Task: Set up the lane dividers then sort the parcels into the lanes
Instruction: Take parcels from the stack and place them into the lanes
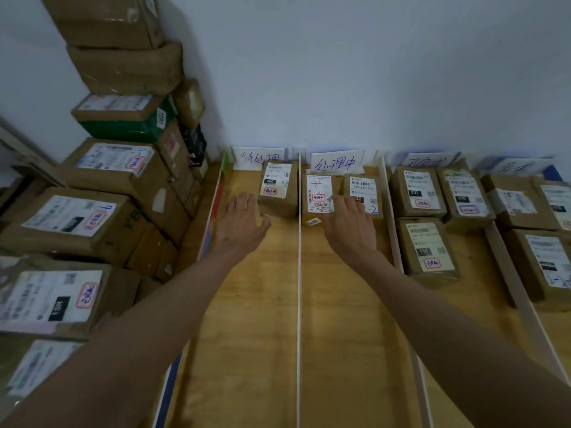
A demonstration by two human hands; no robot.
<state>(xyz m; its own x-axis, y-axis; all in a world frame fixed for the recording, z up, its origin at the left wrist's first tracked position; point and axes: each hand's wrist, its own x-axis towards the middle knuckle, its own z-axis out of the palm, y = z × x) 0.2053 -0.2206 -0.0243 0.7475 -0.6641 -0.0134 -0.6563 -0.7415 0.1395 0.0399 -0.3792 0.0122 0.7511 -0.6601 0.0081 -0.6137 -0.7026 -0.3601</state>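
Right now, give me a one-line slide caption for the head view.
Both hands, left hand and right hand, reach open toward parcels sorted between white lane dividers.

On the wooden table (253,335), thin white dividers (298,288) make lanes. The left hand (239,222), fingers straight, is just beside a parcel (278,189) in the left lane. The right hand (349,225) touches a parcel (319,194) in the next lane. Stacked boxes (102,180) stand at far left.

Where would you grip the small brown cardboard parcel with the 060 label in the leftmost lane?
Take the small brown cardboard parcel across its two long side faces, coming from above and the near end. It lies flat, label up; the white divider strip crowds its right face, and the left hand is already beside its near-left corner.
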